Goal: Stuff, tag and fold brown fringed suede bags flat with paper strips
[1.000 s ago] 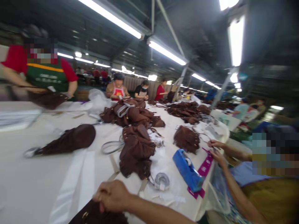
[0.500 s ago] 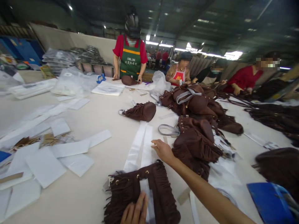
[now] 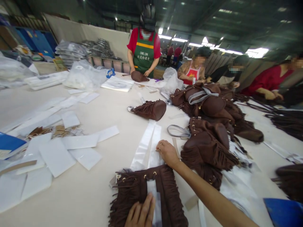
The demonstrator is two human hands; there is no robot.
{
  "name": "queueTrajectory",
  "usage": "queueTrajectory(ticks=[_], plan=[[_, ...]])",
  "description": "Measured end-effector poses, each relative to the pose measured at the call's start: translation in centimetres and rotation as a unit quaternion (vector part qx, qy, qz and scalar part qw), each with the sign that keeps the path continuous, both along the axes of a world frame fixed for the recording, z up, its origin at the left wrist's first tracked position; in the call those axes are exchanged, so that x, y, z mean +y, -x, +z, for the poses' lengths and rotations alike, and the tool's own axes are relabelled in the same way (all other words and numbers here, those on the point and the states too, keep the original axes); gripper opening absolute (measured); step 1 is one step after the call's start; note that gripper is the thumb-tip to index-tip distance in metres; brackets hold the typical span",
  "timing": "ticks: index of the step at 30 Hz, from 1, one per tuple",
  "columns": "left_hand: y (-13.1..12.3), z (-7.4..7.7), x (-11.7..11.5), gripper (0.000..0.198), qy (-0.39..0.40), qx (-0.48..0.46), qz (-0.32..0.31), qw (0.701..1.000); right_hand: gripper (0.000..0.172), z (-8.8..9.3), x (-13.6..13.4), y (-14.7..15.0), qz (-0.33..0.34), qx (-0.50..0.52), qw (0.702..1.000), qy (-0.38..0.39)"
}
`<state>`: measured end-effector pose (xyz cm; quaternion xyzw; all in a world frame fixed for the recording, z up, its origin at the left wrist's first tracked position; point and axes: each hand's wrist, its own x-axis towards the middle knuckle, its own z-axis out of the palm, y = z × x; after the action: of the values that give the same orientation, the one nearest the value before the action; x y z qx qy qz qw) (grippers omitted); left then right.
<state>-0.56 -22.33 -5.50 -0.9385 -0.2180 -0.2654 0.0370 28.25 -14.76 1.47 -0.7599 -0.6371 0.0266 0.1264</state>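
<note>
A dark brown fringed bag (image 3: 168,189) with brass-coloured eyelets lies flat close to me. My left hand (image 3: 140,212) rests on it with fingers stretched out, pressing at a translucent strip (image 3: 151,186) that runs down the bag's middle. Just beyond the bag's top edge, my right hand (image 3: 169,154) has its fingers curled in at the edge of a long white plastic strip (image 3: 155,138). A second white strip (image 3: 143,146) lies beside it. Both strips reach from the near bag towards a smaller-looking brown fringed bag (image 3: 151,109) on its side.
Brown bags (image 3: 208,135) are heaped on the right. White sheets (image 3: 56,156) and brown tags with cords (image 3: 61,130) spread over the left. A blue object (image 3: 284,211) sits at the lower right. A co-worker in a green apron (image 3: 144,58) handles a brown bag opposite; others work at the right.
My view has turned slightly left, so the scene sits further right. My right hand has come closer in over the white strip, fingers more curled. The left hand stays on the bag.
</note>
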Motion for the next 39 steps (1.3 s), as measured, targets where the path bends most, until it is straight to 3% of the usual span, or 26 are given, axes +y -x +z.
queueTrajectory(ticks=[8, 18, 23, 26, 29, 33, 35, 39], plan=[[0.0, 1.3, -0.1, 0.055, 0.033, -0.002, -0.015, 0.999, 0.005, 1.0, 0.0, 0.3, -0.051, 0.101, 0.994, 0.002], [0.5, 2.6, 0.2, 0.058, 0.042, 0.05, -0.03, 0.997, 0.012, 2.3, 1.3, -1.8, -0.024, 0.187, 0.981, 0.039], [0.4, 2.2, 0.2, 0.056, 0.036, 0.046, -0.041, 0.997, 0.011, 3.8, 1.9, -2.2, -0.069, 0.164, 0.984, 0.011], [0.4, 2.2, 0.2, 0.053, 0.027, 0.042, -0.041, 0.998, 0.015, 5.2, 1.6, 0.4, -0.019, 0.106, 0.994, -0.02], [0.4, 2.4, 0.2, 0.053, 0.029, 0.045, -0.047, 0.997, 0.032, 5.5, 1.6, 4.5, 0.063, 0.099, 0.991, 0.067], [0.5, 2.9, 0.2, 0.054, 0.038, 0.059, -0.054, 0.996, 0.059, 4.3, 3.1, 8.8, 0.057, 0.078, 0.97, 0.224], [0.5, 3.2, 0.1, 0.054, 0.045, 0.064, -0.054, 0.995, 0.054, 3.7, 4.0, 9.4, 0.057, 0.064, 0.961, 0.264], [0.5, 3.5, -0.3, 0.054, 0.061, 0.084, -0.046, 0.994, 0.023, 3.3, 4.8, 8.0, 0.067, 0.08, 0.958, 0.268]])
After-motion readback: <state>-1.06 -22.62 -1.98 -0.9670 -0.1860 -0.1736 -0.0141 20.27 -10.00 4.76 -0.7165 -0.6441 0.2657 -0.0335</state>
